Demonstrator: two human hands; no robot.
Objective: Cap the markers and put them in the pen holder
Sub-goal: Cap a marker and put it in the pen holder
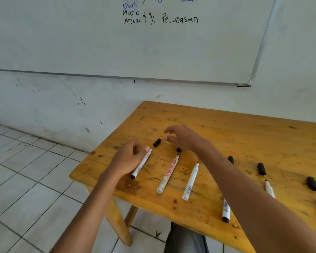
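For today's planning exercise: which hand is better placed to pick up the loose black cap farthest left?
The right hand: its open fingers hover beside that cap; the left hand holds the leftmost marker.

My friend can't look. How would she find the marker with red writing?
Look near the wooden table's left end. The middle marker lies between the marker by the left hand and a plain marker. Only it has red lettering.
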